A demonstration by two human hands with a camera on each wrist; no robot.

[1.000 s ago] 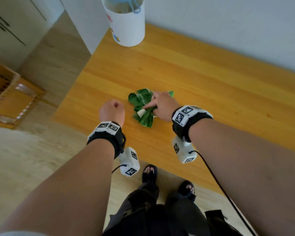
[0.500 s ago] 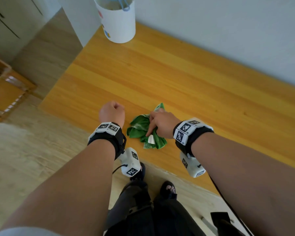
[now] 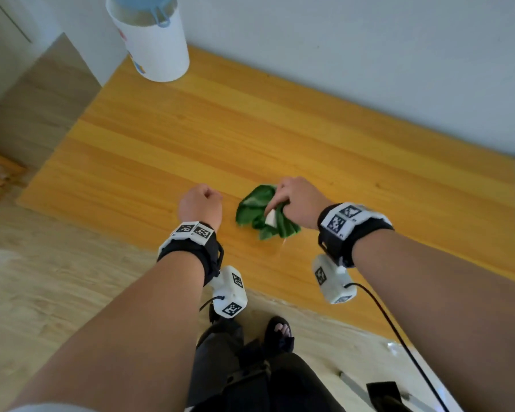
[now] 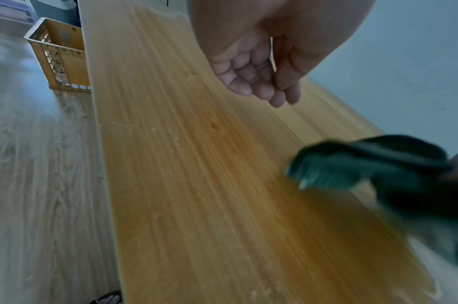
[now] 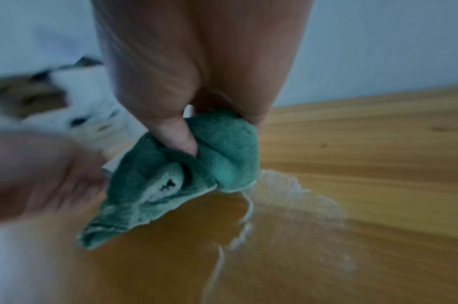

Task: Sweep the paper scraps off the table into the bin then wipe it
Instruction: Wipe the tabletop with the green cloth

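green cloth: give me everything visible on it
The green cloth is a bunched, crumpled piece of what looks like terry fabric with a small pale tag among its folds. It lies on the wooden table near the front edge, gripped by the right hand, whose thumb presses into its folds in the right wrist view. Beside it the wood shows a wet-looking streak. The left hand, loosely curled, is nearby but apart from it.
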